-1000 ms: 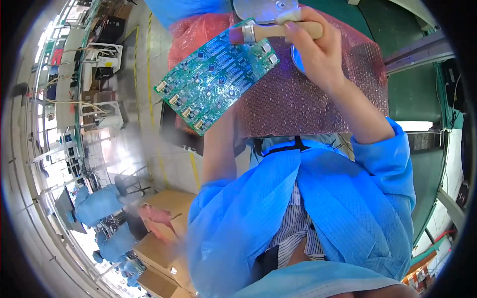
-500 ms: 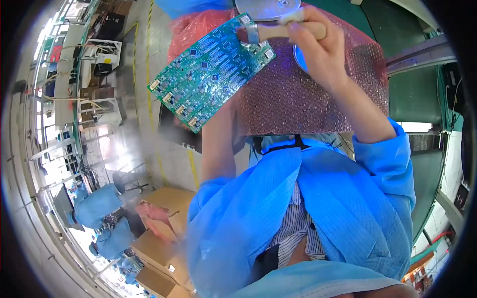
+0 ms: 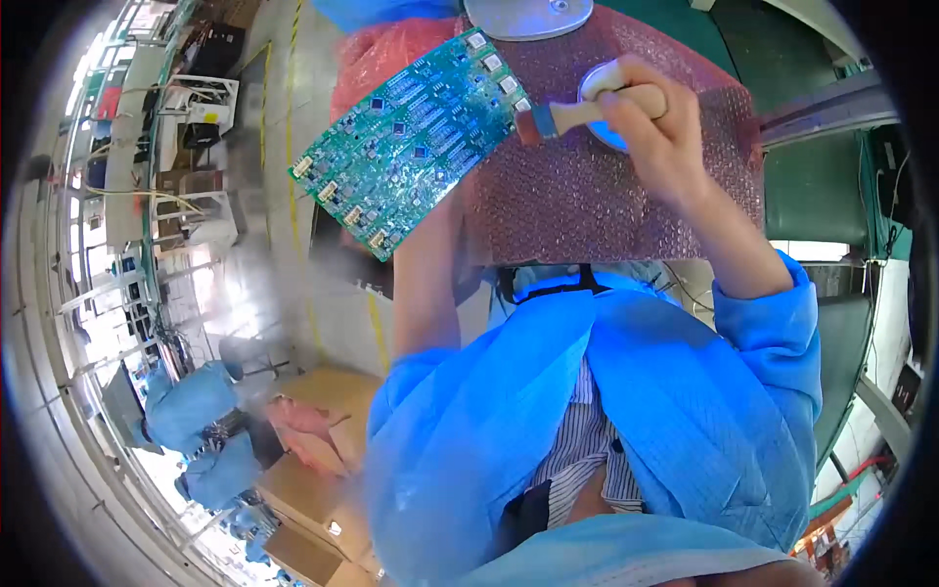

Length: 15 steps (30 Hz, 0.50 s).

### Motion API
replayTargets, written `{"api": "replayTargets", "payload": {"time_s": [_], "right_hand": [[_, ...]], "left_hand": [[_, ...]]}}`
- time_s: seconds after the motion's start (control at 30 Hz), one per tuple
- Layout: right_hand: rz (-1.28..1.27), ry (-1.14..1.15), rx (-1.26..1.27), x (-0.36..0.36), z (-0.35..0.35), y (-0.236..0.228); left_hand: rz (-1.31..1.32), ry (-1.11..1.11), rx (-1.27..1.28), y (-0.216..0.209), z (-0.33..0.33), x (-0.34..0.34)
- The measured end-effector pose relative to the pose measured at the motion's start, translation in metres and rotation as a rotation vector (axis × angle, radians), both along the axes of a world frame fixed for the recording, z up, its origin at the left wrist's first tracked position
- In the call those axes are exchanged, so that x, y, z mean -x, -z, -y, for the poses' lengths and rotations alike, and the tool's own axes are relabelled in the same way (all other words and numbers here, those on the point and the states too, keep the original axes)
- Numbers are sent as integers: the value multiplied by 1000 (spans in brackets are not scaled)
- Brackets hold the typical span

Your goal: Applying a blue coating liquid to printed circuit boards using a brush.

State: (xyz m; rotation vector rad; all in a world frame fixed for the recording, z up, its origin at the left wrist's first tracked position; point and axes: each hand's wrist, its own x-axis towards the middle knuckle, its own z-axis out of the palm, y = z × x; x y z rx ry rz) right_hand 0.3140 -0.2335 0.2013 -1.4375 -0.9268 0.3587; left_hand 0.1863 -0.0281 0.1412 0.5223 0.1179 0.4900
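A green circuit board (image 3: 411, 147) is held up at a slant in front of me. My left forearm (image 3: 427, 289) runs up beneath it, and the board hides my left hand, which supports it from below. My right hand (image 3: 660, 137) is closed around the pale wooden handle of a brush (image 3: 577, 115). The brush's reddish-brown bristles are beside the board's right edge, near a row of pale square connectors. Partly behind my right hand is a round dish (image 3: 611, 139) with a bright blue inside.
Pink bubble wrap (image 3: 587, 205) covers the work surface. A round silvery metal disc (image 3: 528, 20) lies at the far edge. Cardboard boxes (image 3: 318, 499) stand at the lower left, near people in blue workwear (image 3: 196, 401). A metal rail (image 3: 831, 108) runs along the right.
My right hand has moved right and slightly nearer to me with the brush, taking the bristles from over the board to its right edge. The board has barely moved.
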Motion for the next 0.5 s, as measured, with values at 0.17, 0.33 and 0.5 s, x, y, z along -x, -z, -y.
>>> {"api": "replayTargets", "payload": {"time_s": [0.17,0.33,0.5], "right_hand": [[89,143,-180,-6,-10,-16],[505,228,-256,-10,-20,-37],[469,130,-247,-10,-26,-35]], "left_hand": [[103,33,-32,1,-1,0],[46,8,-26,-22,9,-8],[-88,-60,-129,-25,20,-7]]}}
